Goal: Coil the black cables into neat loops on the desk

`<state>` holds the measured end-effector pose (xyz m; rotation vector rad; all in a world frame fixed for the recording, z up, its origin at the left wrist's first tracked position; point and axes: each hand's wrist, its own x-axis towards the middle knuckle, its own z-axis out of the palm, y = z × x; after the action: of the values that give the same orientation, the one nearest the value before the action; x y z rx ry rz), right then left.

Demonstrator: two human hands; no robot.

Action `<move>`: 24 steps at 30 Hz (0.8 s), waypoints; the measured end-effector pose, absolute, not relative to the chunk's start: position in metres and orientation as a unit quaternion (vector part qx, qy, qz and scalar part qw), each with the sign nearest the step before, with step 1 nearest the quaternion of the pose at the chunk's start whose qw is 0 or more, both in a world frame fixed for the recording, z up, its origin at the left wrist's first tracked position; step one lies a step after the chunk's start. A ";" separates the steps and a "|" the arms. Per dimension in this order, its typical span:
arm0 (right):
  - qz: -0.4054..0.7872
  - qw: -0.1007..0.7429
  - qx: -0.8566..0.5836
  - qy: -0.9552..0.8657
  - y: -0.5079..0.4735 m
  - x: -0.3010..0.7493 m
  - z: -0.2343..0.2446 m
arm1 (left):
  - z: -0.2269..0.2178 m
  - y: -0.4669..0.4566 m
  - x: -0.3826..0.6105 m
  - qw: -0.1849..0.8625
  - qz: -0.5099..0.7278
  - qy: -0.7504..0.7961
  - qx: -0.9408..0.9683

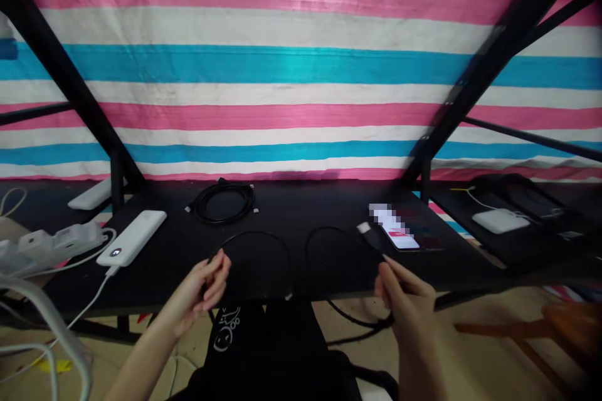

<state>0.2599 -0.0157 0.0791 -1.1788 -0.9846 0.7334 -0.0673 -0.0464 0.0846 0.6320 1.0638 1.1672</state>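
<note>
My left hand [209, 285] is closed in a pinch above the front edge of the black table. From its fingers a thin black cable [256, 232] arches to the right, ending in a small light tip. On the right, my right hand [407, 291] pinches a black cable close to its USB plug [364, 229], which points up and left. This cable's loop [324, 228] bends over the tabletop and hangs past the front edge. Whether both hands hold one cable is unclear. Behind them lies a coiled black cable [200, 208] with several plug ends showing.
A lit phone [399, 235] lies right of centre. To the left, a white power bank [136, 235] has a white cable plugged in, beside a power strip with chargers [61, 241]. Black frame bars [70, 88] slant up before a striped sheet [282, 62]. A white device [501, 220] sits far right.
</note>
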 end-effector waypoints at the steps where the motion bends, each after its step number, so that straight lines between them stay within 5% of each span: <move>1: 0.328 0.651 -0.502 -0.466 -0.017 0.252 0.079 | 0.086 -0.047 -0.059 0.681 0.509 0.450 0.274; 10: 0.334 0.666 -0.448 -0.494 -0.017 0.255 0.075 | 0.107 -0.039 -0.061 0.612 0.635 0.402 0.247; 18: 0.429 0.613 -0.392 -0.536 -0.019 0.250 0.079 | 0.114 -0.027 -0.025 0.515 0.563 0.478 0.435; 24: 0.439 0.522 -0.365 -0.634 -0.005 0.216 0.111 | 0.124 -0.025 -0.003 0.590 0.468 0.462 0.469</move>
<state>0.2162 -0.0051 0.1107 -0.8740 -1.5186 1.0503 -0.0026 -0.0251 0.1237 1.0922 1.0751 1.0894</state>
